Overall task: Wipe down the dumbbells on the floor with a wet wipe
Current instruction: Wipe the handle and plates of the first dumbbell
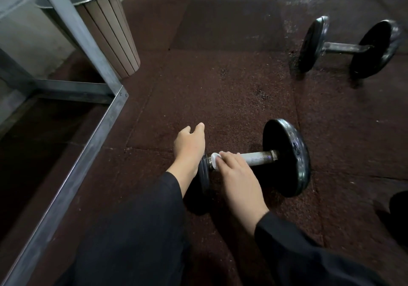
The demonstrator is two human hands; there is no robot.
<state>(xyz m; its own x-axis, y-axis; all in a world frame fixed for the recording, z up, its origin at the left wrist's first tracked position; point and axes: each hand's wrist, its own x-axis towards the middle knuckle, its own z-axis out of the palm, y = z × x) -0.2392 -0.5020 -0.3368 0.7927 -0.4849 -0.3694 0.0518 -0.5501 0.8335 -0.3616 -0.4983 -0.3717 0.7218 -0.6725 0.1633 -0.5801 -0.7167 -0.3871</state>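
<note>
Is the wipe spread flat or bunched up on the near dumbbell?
Bunched. The wet wipe shows as a small white wad under the right hand, pressed on the near dumbbell handle beside its left plate.

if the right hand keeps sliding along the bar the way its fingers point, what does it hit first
Most likely the far plate of the near dumbbell; the right hand, holding the wipe, has only bare handle ahead.

Rubber floor (231, 100) — two dumbbells (284, 157), bin (110, 31)
</note>
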